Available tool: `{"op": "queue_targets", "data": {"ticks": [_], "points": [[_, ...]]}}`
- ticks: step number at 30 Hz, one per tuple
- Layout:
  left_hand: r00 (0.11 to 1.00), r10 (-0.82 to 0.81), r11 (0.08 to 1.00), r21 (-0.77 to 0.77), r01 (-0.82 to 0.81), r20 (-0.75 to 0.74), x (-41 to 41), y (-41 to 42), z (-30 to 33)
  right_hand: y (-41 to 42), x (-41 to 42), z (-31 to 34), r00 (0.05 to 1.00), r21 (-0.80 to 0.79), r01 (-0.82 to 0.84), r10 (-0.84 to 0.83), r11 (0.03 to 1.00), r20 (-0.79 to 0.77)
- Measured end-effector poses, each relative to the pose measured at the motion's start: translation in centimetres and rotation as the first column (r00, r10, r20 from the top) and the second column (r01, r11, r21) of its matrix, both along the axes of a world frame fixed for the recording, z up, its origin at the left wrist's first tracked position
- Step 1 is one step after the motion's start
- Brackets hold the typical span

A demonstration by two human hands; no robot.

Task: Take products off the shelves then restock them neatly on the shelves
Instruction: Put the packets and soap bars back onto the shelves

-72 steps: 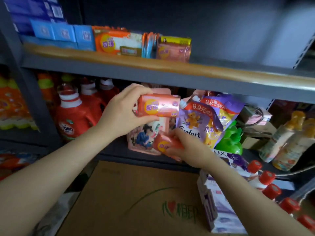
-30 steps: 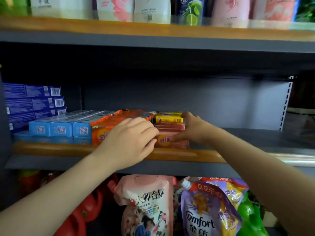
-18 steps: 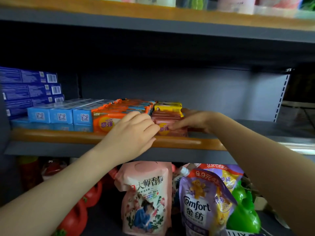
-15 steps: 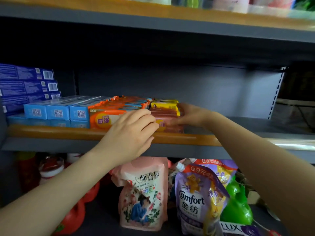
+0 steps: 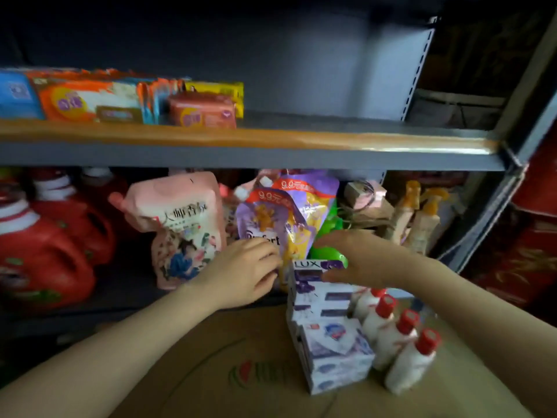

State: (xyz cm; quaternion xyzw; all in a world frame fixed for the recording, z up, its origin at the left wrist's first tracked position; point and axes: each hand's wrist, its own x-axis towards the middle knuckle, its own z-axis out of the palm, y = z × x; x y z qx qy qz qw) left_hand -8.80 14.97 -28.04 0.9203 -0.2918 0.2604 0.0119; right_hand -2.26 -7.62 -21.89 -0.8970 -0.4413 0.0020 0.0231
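Note:
Pink and orange soap bars (image 5: 202,111) lie stacked on the upper shelf (image 5: 271,139), beside a yellow pack and orange boxes (image 5: 90,101). Both hands hover low, over a row of white and purple soap boxes (image 5: 328,327) standing on a cardboard box. My left hand (image 5: 244,271) has its fingers apart and holds nothing, just left of the top LUX box (image 5: 313,267). My right hand (image 5: 358,257) is spread over that box's far end, touching it or just above it. The frame is motion-blurred.
The lower shelf holds red detergent jugs (image 5: 51,242), a pink refill pouch (image 5: 180,224), purple Comfort pouches (image 5: 280,218), a green bottle and spray bottles (image 5: 422,215). Several red-capped white bottles (image 5: 398,339) stand right of the soap boxes on the cardboard box (image 5: 211,372).
Both hands left the soap bars on the upper shelf and dropped to the soap boxes on the cardboard box. The view has tilted down.

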Motion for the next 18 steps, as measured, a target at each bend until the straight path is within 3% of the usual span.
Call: {"op": "queue_targets", "data": {"ticks": [1,3,7,10,13,18], "points": [[0.998,0.021,1.000,-0.020,-0.022,-0.058,-0.3,-0.5,-1.1,-0.4,0.2,-1.1,0.999,-0.091,0.008,-0.012,0.996,-0.047],[0.986,0.084,0.993,-0.065,-0.094,-0.146,-1.3,-1.3,-2.6,-0.9,0.4,-2.7,0.990,-0.117,0.035,-0.050,0.992,-0.133],[0.897,0.200,0.911,-0.262,-0.318,-0.394,-2.3,-3.1,-4.3,-1.1,1.2,-4.1,0.980,-0.022,0.079,-0.082,0.997,-0.184],[0.759,0.116,0.787,-0.407,-0.464,-0.640,-1.5,-4.4,-4.7,-2.2,1.4,-4.1,0.970,0.128,0.135,-0.104,0.983,-0.221],[0.708,-0.003,0.713,-0.498,-0.494,-0.706,-0.3,-5.3,-4.9,-4.3,1.2,-3.4,0.966,0.354,0.206,-0.132,0.912,-0.222],[0.687,0.040,0.742,-0.439,-0.506,-0.725,0.9,-5.7,-5.2,-6.9,0.3,-2.6,0.934,0.547,0.271,-0.079,0.792,-0.348]]}}
